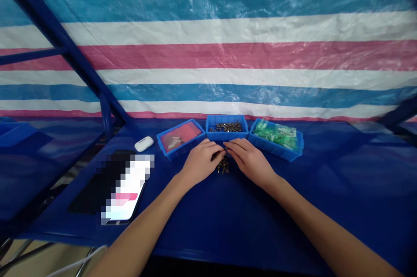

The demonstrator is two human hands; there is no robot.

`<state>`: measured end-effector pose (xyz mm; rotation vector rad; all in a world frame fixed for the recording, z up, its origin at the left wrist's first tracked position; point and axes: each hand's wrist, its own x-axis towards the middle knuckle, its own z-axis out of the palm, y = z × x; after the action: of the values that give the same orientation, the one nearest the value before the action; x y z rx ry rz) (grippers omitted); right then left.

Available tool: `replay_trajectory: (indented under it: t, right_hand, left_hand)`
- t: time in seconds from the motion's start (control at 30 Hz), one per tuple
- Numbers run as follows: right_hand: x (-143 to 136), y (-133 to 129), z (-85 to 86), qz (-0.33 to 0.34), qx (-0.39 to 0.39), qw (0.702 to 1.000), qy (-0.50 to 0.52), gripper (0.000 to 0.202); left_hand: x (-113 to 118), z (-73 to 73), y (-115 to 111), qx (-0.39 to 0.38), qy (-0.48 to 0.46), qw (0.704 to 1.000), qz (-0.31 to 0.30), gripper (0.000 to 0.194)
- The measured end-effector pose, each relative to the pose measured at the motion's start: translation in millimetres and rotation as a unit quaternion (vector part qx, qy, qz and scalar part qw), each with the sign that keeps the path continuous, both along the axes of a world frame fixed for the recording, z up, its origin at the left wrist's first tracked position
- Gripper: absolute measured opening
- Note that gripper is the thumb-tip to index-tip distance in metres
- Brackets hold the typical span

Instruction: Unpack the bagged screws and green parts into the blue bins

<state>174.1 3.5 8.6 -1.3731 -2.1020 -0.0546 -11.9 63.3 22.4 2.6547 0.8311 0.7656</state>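
Note:
Both hands meet over the blue table, just in front of the middle blue bin (pixel 227 136). The fingers of my left hand (pixel 202 159) are closed in a pinch; what they hold is too small to name. My right hand (pixel 249 158) is closed too, its fingertips nearly touching the left ones around something tiny and dark. Below the fingertips lies a small pile of brass-coloured metal parts (pixel 223 166). Similar dark metal parts (pixel 230 127) fill part of the middle bin.
A left blue bin (pixel 174 154) holds reddish material and small pale pieces; a right blue bin (pixel 286 154) holds green plastic packets. At the left are a white case (pixel 144 143) and a lit phone (pixel 128 190) on a dark flat item. Striped sheeting (pixel 228 55) hangs behind.

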Motion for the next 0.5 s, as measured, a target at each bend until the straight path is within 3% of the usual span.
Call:
replay_trajectory:
  t: [0.13,0.27,0.33,0.43,0.5]
  right_hand:
    - [0,-3,1.6,0.019,-0.014,1.000,-0.018,0.030]
    - [0,0,8.5,0.021,0.007,0.999,0.026,0.029]
    - [1,6,12.7,-0.047,0.034,0.997,0.051,0.027]
    - [6,15,15.6,-0.212,0.040,0.974,0.064,0.039]
    - [10,17,13.5,-0.245,0.018,0.968,0.059,0.045]
  left_hand:
    - [0,2.6,-2,0.016,0.002,1.000,0.008,0.026]
    - [-3,7.7,-1,0.026,-0.035,0.994,0.097,0.042]
    - [-5,10.0,0,0.016,-0.066,0.989,0.128,0.044]
    - [-8,12.2,2,-0.001,-0.097,0.985,0.144,0.044]
    - [-8,12.7,2,-0.009,-0.100,0.984,0.146,0.045]
